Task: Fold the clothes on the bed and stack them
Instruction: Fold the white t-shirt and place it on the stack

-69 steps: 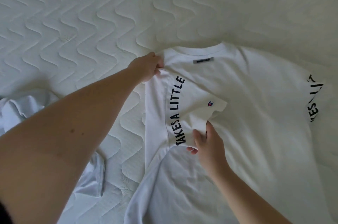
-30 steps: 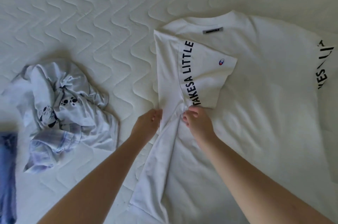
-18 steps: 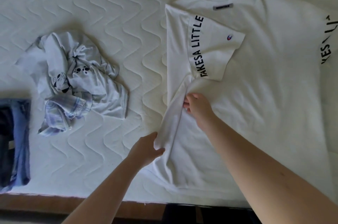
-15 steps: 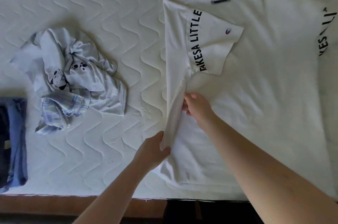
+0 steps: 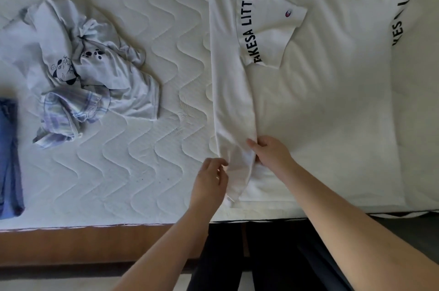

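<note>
Quilted white mattress (image 5: 142, 160) fills our view, its wooden bed frame (image 5: 83, 243) running along the near edge. Largest on it is the white T-shirt (image 5: 332, 100), spread flat at right with its left side folded inward – the sleeve lettered "TAKESA LITTLE" lies across the body. Left of it, well apart, sits a crumpled pale garment (image 5: 95, 72) with a cartoon print, and a folded blue piece (image 5: 9, 160) touches the picture's left edge. Our right hand (image 5: 273, 155) presses the fold's inner edge near the hem, fingers closed on cloth. Our left hand (image 5: 210, 182) rests against the fold's outer edge – whether its grip pinches fabric, we cannot tell.
</note>
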The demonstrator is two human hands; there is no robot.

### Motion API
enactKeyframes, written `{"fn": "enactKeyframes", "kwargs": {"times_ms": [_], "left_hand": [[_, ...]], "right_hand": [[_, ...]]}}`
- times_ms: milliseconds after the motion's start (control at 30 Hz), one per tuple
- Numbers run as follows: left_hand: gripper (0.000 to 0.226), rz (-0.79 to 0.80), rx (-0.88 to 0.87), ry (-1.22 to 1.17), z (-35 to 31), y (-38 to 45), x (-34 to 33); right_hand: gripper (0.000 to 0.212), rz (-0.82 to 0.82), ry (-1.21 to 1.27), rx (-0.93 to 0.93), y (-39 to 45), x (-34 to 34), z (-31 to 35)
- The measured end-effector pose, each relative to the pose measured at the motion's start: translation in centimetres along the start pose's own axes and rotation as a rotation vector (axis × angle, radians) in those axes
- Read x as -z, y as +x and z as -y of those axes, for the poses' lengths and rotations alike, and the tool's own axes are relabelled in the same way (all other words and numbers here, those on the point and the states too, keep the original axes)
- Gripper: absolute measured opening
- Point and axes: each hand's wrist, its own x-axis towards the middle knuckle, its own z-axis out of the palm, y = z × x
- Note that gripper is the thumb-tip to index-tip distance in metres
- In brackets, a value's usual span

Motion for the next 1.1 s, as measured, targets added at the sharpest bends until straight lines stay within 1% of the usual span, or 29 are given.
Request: {"fn": "enactKeyframes", "kwargs": {"times_ms": [33, 67, 100, 133, 167, 233, 267, 333, 400, 500, 533, 600, 667, 733, 833, 900, 933, 1033, 1100], "left_hand": [[0.028, -0.035, 0.028, -0.018, 1.1, -0.5, 0.1], [0.033, -0.029, 0.096, -0.051, 2.0, -0.9, 0.4], [0.036, 0.013, 0.186, -0.117, 2.7, -1.3, 0.6], [0.038, 0.09, 0.269, -0.173, 3.4, -1.5, 0.7], [0.042, 0.179, 0.304, -0.196, 3.9, -1.9, 0.8], [0.053, 0.335, 0.261, -0.165, 4.3, -2.7, 0.7], [0.056, 0.379, 0.235, -0.168, 4.3, -3.0, 0.6], [0.061, 0.415, 0.194, -0.213, 4.2, -3.6, 0.3], [0.076, 0.403, 0.115, -0.227, 4.0, -4.1, -0.3], [0.088, 0.291, 0.049, -0.23, 3.6, -4.7, -1.7], [0.087, 0.236, 0.046, -0.191, 3.4, -4.9, -2.3], [0.074, 0.105, 0.077, -0.106, 2.7, -5.1, -3.4], [0.057, 0.001, 0.142, -0.078, 2.3, -5.2, -4.1], [0.049, -0.037, 0.184, -0.049, 2.4, -5.3, -4.5], [0.051, -0.019, 0.23, 0.052, 3.1, -5.7, -4.2], [0.055, 0.019, 0.218, 0.181, 3.7, -6.2, -4.0], [0.055, 0.035, 0.196, 0.253, 3.9, -6.5, -3.9], [0.056, 0.071, 0.105, 0.456, 4.1, -6.9, -3.8], [0.058, 0.093, 0.064, 0.552, 4.1, -6.8, -3.8]], "right_hand": [[0.034, 0.026, -0.034, -0.01, -0.6, -0.5, -0.5], [0.031, 0.062, -0.041, -0.035, -1.2, -1.0, -1.0], [0.028, 0.103, -0.01, -0.07, -1.8, -1.6, -1.4], [0.028, 0.147, 0.038, -0.113, -2.5, -2.0, -1.7], [0.03, 0.182, 0.086, -0.151, -3.1, -2.4, -1.9], [0.033, 0.211, 0.157, -0.194, -4.0, -3.0, -2.3], [0.033, 0.215, 0.196, -0.206, -4.4, -3.2, -2.5], [0.031, 0.238, 0.333, -0.231, -5.1, -3.4, -2.7], [0.025, 0.28, 0.493, -0.261, -5.8, -3.3, -2.8], [0.025, 0.319, 0.668, -0.332, -6.3, -3.0, -3.3], [0.024, 0.336, 0.704, -0.346, -6.3, -2.8, -3.4], [0.023, 0.377, 0.735, -0.346, -6.5, -2.4, -3.7], [0.022, 0.39, 0.691, -0.298, -6.7, -2.2, -4.0], [0.022, 0.352, 0.592, -0.217, -6.8, -1.9, -4.5], [0.019, 0.193, 0.342, -0.067, -6.7, -1.2, -5.7], [0.019, 0.091, 0.085, 0.0, -6.7, -1.0, -6.5], [0.021, 0.059, -0.003, 0.012, -6.6, -1.1, -6.9], [0.024, 0.012, -0.099, 0.006, -6.6, -1.7, -7.6], [0.028, 0.019, -0.228, 0.003, -6.7, -1.9, -8.0]]}}
